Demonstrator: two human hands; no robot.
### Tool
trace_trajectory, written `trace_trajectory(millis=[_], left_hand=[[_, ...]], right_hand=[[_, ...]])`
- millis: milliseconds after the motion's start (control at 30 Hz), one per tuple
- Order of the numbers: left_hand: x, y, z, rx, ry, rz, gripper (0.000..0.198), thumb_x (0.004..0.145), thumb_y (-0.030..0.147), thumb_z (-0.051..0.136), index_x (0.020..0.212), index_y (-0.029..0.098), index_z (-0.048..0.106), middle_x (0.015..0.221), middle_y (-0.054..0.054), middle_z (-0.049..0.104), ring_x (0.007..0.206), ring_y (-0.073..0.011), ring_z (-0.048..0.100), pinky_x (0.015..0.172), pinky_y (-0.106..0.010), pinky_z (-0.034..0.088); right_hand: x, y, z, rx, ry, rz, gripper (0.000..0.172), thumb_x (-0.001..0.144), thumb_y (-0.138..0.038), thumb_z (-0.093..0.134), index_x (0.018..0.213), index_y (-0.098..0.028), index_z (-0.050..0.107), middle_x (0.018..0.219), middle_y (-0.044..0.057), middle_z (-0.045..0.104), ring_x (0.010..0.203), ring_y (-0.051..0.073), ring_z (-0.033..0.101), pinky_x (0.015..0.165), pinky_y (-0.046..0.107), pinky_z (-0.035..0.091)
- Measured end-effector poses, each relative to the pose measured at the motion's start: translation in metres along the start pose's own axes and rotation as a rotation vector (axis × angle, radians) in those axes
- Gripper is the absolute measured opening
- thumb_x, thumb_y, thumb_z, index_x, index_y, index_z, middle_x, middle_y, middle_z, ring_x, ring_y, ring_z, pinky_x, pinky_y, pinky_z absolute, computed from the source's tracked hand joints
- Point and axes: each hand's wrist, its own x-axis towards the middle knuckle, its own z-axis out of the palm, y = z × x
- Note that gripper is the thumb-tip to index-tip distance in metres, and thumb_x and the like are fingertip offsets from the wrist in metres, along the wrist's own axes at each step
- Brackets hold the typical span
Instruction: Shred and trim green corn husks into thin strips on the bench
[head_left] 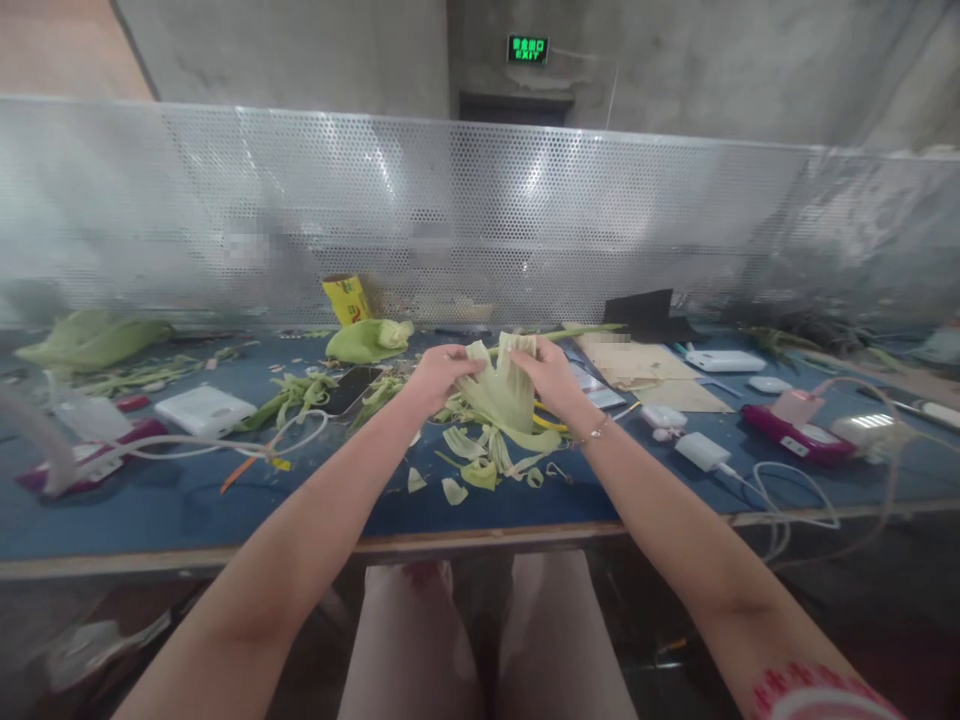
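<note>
A broad pale green corn husk (506, 398) with fine ribs hangs between my two hands, split at its top edge. My left hand (448, 372) pinches its left side, fingers closed. My right hand (546, 368) grips the right side the same way, a thin bracelet on that wrist. Below the hands, torn husk pieces (480, 474) lie on the blue table. Behind my left hand rests a larger green husk bundle (364, 342) with a pale cut end. Shredded green strips (296, 398) are heaped left of my left forearm.
A yellow box (346, 300) stands by the perforated metal screen (420, 220). At left are a white power bank (204, 410), cables and a purple power strip (97, 458). On the right lie brown paper (637, 362), a white charger (702, 452) and another purple strip (795, 438).
</note>
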Motion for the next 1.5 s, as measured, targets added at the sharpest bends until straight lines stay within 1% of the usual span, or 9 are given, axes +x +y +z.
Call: trace_trajectory(millis=[200,367,433,567,700,900,1067,1267,1500], left_hand=[[0.008,0.004,-0.017,0.275,-0.065,-0.007,0.039,0.051,0.025,0.078,0.084,0.017,0.06,0.061,0.0,0.059,0.054,-0.0137,0.057,0.056,-0.029,0.045],[0.009,0.008,-0.023,0.796,0.225,0.412,0.025,0.068,0.039,0.065,0.083,0.018,0.066,0.098,-0.008,0.066,0.095,-0.0235,0.059,0.082,-0.036,0.045],[0.008,0.007,-0.02,0.887,0.187,0.518,0.025,0.07,0.039,0.063,0.085,0.019,0.067,0.105,-0.007,0.066,0.103,-0.0242,0.056,0.088,-0.036,0.042],[0.008,-0.004,-0.011,0.877,-0.075,0.437,0.024,0.079,0.036,0.05,0.082,0.018,0.066,0.083,-0.004,0.068,0.077,-0.0167,0.059,0.073,-0.029,0.042],[0.007,-0.014,-0.005,0.892,-0.008,0.456,0.026,0.081,0.036,0.046,0.073,0.017,0.062,0.061,0.001,0.056,0.055,-0.011,0.046,0.055,-0.025,0.033],[0.002,-0.014,0.001,0.89,0.08,0.512,0.024,0.082,0.033,0.044,0.068,0.017,0.055,0.056,0.003,0.048,0.052,-0.0099,0.041,0.053,-0.024,0.03],[0.001,-0.015,0.0,0.903,-0.005,0.513,0.021,0.081,0.034,0.047,0.072,0.018,0.056,0.051,0.005,0.043,0.049,-0.0097,0.038,0.051,-0.024,0.027],[-0.003,-0.016,0.0,0.899,-0.066,0.634,0.017,0.082,0.026,0.041,0.069,0.018,0.05,0.055,0.005,0.04,0.052,-0.0093,0.037,0.054,-0.024,0.029],[-0.008,-0.01,0.003,0.797,-0.082,0.576,0.016,0.08,0.027,0.039,0.069,0.019,0.046,0.057,0.004,0.038,0.054,-0.0101,0.035,0.055,-0.024,0.029]], right_hand=[[0.0,-0.004,-0.002,0.086,-0.116,0.215,0.026,0.066,-0.038,0.064,0.082,-0.018,0.059,0.07,0.001,0.06,0.059,0.014,0.055,0.052,0.027,0.045],[0.001,0.002,0.0,-0.284,-0.077,0.031,0.023,0.064,-0.037,0.068,0.072,-0.016,0.062,0.055,-0.003,0.051,0.052,0.01,0.044,0.051,0.025,0.035],[0.001,0.005,0.002,-0.326,-0.098,-0.018,0.021,0.066,-0.036,0.067,0.069,-0.016,0.063,0.054,-0.004,0.05,0.053,0.01,0.044,0.053,0.025,0.034],[-0.001,0.005,0.006,-0.27,-0.153,-0.056,0.015,0.07,-0.031,0.062,0.072,-0.016,0.064,0.06,-0.002,0.057,0.054,0.01,0.046,0.056,0.024,0.037],[-0.003,0.003,0.007,-0.279,-0.112,-0.064,0.015,0.07,-0.031,0.062,0.069,-0.016,0.064,0.065,0.0,0.062,0.057,0.011,0.049,0.058,0.025,0.038],[-0.007,0.006,0.011,-0.342,-0.039,-0.155,0.016,0.073,-0.03,0.059,0.065,-0.017,0.064,0.066,0.001,0.062,0.059,0.012,0.05,0.058,0.025,0.037],[-0.007,0.007,0.011,-0.391,-0.052,-0.137,0.015,0.075,-0.027,0.056,0.07,-0.016,0.065,0.061,0.0,0.059,0.056,0.012,0.048,0.057,0.025,0.035],[-0.007,0.001,0.008,-0.36,-0.212,-0.195,0.019,0.078,-0.029,0.048,0.066,-0.018,0.057,0.06,-0.002,0.051,0.059,0.012,0.043,0.059,0.024,0.033],[-0.011,-0.004,0.008,-0.315,-0.225,-0.23,0.028,0.083,-0.035,0.042,0.059,-0.02,0.041,0.059,-0.002,0.04,0.06,0.012,0.038,0.061,0.025,0.032]])
